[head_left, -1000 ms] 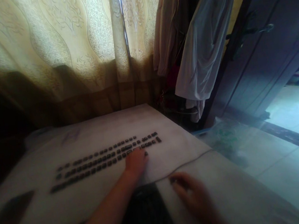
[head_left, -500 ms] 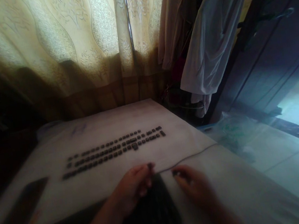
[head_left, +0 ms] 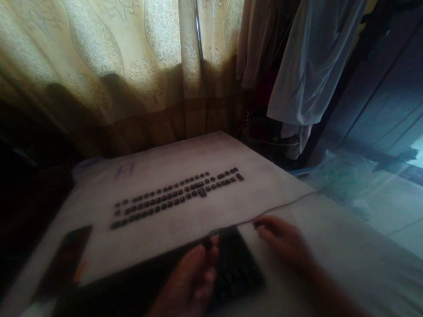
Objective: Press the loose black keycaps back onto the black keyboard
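Observation:
A dark keyboard (head_left: 234,265) lies on the white-covered surface in front of me, its details blurred. Over its right half is my left hand (head_left: 191,282), thumb and forefinger pinched on a small dark keycap (head_left: 206,243). My right hand (head_left: 286,240) is just past the keyboard's right end, fingers curled together; a small dark bit shows at their tips, too blurred to name. Farther back, many loose black keycaps (head_left: 169,195) sit in three rows on the cloth. A thin cable (head_left: 277,207) runs behind the keyboard toward the right edge.
To the left lies a flat dark rectangular object (head_left: 66,257) with an orange patch by it. A patterned curtain (head_left: 130,59) hangs behind the white cloth (head_left: 195,153). Hanging clothes (head_left: 305,72) and a clear plastic bag (head_left: 340,177) are at the right, beside the tiled floor (head_left: 412,219).
My view has shifted, so the rows of keycaps appear higher and farther right. My left hand has come back nearer me over the keyboard, still pinching. The right hand stays beside the keyboard's end.

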Available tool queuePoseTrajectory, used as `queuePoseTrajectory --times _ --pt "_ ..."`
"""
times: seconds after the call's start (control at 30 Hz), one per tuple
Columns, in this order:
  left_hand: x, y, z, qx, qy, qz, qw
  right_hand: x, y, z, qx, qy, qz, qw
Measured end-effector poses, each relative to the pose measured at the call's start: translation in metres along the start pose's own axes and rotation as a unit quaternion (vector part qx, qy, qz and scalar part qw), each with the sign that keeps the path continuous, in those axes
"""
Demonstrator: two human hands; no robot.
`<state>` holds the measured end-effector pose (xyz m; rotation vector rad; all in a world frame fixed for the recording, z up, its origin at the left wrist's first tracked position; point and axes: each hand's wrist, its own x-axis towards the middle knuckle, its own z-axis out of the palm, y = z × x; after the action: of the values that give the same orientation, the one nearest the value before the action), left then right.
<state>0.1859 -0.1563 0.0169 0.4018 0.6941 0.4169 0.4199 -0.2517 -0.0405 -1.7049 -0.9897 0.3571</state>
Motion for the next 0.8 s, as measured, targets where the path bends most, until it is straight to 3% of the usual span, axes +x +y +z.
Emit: queuePoseTrajectory --times 0.23,0.4,0.53,0.67,0.8 --pt "0.0 -0.026 0.009 -0.012 -0.002 -0.043 0.999 0.001 -0.01 -0.001 0.093 0.005 0.026 0.995" --pt "0.007 -0.044 0.015 -0.002 -0.036 -0.071 0.997 0.004 -0.019 -0.011 0.233 0.007 0.094 0.968" --pt "0.014 -0.05 0.02 0.018 -0.019 -0.079 0.997 0.002 -0.022 -0.02 0.336 -0.076 0.129 0.93" --pt "0.015 -0.051 0.026 0.052 -0.032 -0.077 0.995 -0.001 -0.026 -0.024 0.317 -0.195 0.117 0.921" --pt "0.013 -0.054 0.03 0.099 0.009 -0.068 0.993 -0.001 -0.029 -0.027 0.302 -0.265 0.12 0.908"
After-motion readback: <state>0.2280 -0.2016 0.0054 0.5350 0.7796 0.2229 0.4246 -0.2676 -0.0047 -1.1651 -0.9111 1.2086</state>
